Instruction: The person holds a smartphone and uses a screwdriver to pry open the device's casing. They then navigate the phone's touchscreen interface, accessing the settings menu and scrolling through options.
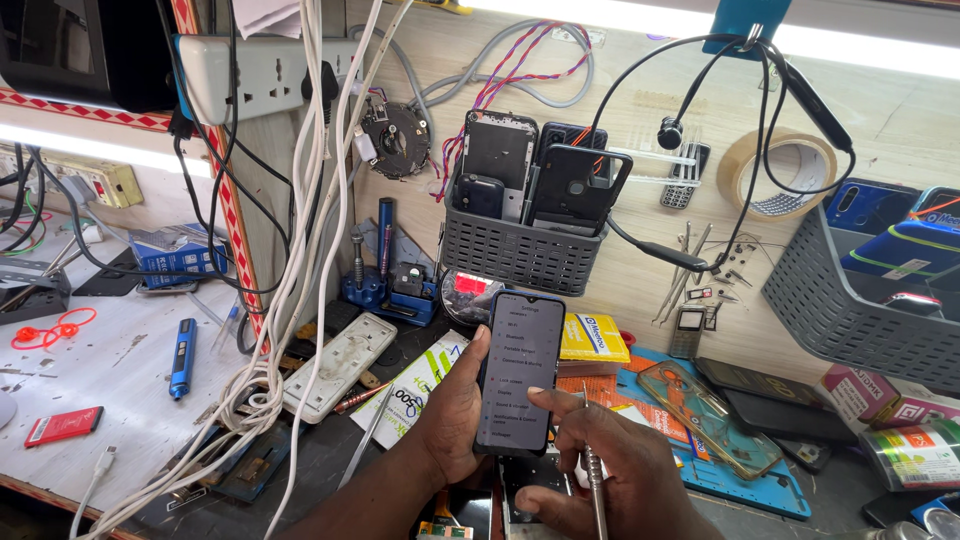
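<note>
Nearest the camera, the left hand (452, 415) rises from the bottom edge and wraps closed around a dark smartphone (520, 372), thumb on its left edge and fingers behind; the phone stands upright with its screen lit, showing a list on a dark ground. Just right of it, the right hand (610, 465) pinches a thin metal screwdriver (592, 470) between thumb and fingers, shaft nearly upright, while the forefinger touches the lower right part of the screen. Under both hands lies a small dark device, mostly hidden.

From the left: a white worktop (100, 390) with a red card (62, 425), a blue pen-shaped tool (181, 357) and a loop of orange wire has open room around them. A thick bundle of white cables (300, 300) hangs from a power strip (262, 75) and crosses the bench edge, crowding the space left of the left forearm. Behind the phone a grey slotted basket (515, 250) on the wall holds several phones upright. Right of the hands, a clear phone case (708, 415) lies on a blue mat (745, 485), with dark phones beside it; little bare surface remains. A tape roll (790, 172) hangs on the wall, and a second grey basket (850, 310) fills the right edge.
</note>
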